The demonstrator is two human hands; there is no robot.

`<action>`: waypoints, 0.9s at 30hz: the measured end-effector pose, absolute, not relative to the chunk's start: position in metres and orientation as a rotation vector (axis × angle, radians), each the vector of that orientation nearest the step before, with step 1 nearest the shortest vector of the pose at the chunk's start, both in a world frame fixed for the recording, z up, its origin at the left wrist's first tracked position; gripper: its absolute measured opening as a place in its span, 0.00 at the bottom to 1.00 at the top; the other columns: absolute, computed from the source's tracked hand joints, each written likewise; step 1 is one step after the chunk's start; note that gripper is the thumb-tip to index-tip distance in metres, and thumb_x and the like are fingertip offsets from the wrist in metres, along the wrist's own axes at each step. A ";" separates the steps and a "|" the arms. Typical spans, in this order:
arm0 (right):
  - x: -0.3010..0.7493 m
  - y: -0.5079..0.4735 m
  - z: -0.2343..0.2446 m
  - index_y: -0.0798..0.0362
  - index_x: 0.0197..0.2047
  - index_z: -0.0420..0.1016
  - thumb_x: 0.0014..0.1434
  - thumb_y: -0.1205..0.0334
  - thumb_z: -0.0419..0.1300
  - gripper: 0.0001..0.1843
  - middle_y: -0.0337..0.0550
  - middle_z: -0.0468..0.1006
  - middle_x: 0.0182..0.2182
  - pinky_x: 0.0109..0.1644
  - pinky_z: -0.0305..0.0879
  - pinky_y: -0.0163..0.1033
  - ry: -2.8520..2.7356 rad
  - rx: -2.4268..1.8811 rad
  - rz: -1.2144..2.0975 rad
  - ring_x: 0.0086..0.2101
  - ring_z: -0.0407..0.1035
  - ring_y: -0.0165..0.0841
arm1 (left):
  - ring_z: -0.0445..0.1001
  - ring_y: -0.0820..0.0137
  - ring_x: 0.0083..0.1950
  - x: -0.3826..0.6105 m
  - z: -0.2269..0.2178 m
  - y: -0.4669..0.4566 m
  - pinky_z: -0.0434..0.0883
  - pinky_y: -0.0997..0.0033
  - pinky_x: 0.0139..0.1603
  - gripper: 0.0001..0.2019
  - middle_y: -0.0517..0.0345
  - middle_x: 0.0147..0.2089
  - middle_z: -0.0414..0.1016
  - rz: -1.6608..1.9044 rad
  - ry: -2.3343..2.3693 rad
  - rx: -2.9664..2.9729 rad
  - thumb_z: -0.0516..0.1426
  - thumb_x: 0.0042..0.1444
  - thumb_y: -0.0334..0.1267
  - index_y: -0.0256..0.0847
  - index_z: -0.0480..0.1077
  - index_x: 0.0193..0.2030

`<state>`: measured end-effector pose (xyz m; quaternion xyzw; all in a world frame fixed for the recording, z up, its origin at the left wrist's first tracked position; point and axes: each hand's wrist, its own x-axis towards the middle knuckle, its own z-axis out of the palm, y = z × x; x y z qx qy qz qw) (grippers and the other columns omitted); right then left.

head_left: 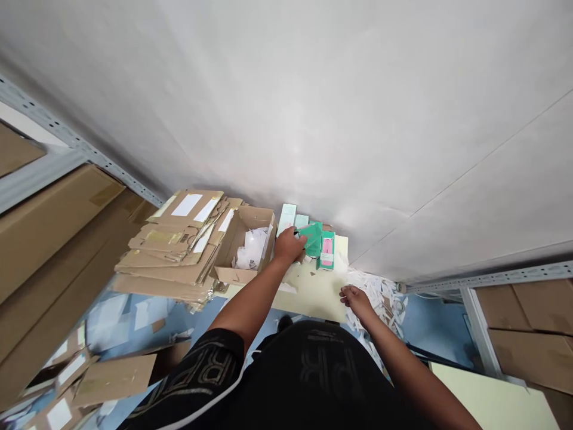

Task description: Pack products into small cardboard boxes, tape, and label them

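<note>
My left hand reaches forward and is closed on a green carton among several small green and pale product boxes by the wall. One green box with a pink window stands just right of it. My right hand rests with curled fingers on the near edge of the pale yellow board that these boxes stand on; whether it holds anything is unclear.
An open cardboard box with white packing stands left of the green boxes. A stack of flattened cardboard lies further left. White paper scraps litter the blue floor at right. Metal shelving with large cartons flanks both sides.
</note>
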<state>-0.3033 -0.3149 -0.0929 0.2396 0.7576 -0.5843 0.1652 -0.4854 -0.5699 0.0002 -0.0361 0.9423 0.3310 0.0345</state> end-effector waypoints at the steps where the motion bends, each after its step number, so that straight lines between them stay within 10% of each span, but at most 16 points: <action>1: -0.306 -0.326 -0.090 0.51 0.38 0.78 0.57 0.43 0.58 0.20 0.48 0.84 0.38 0.38 0.74 0.42 2.139 0.723 -1.691 0.35 0.79 0.39 | 0.75 0.52 0.56 -0.481 0.008 -0.576 0.69 0.59 0.56 0.19 0.45 0.56 0.79 1.031 2.864 -0.082 0.57 0.59 0.43 0.44 0.74 0.56; 9: -0.326 -0.391 -0.064 0.47 0.73 0.55 0.48 0.54 0.68 0.51 0.54 0.61 0.71 0.61 0.69 0.55 2.699 0.347 -1.469 0.60 0.69 0.49 | 0.77 0.52 0.53 -0.419 0.046 -0.604 0.71 0.60 0.55 0.18 0.48 0.51 0.82 0.970 2.674 0.534 0.61 0.51 0.42 0.44 0.79 0.50; 21: -0.281 -0.381 -0.132 0.47 0.57 0.67 0.51 0.56 0.68 0.30 0.45 0.80 0.47 0.47 0.70 0.44 2.631 0.292 -1.185 0.44 0.76 0.44 | 0.66 0.49 0.68 -0.362 -0.026 -0.572 0.63 0.52 0.70 0.40 0.44 0.68 0.67 1.134 2.417 0.621 0.68 0.47 0.43 0.44 0.65 0.68; 27: -0.278 -0.370 -0.158 0.48 0.60 0.64 0.47 0.60 0.68 0.36 0.48 0.76 0.56 0.53 0.70 0.47 2.601 0.230 -1.305 0.50 0.74 0.46 | 0.70 0.52 0.66 -0.343 -0.041 -0.567 0.65 0.55 0.68 0.35 0.42 0.66 0.70 1.096 2.376 0.413 0.63 0.57 0.46 0.42 0.62 0.70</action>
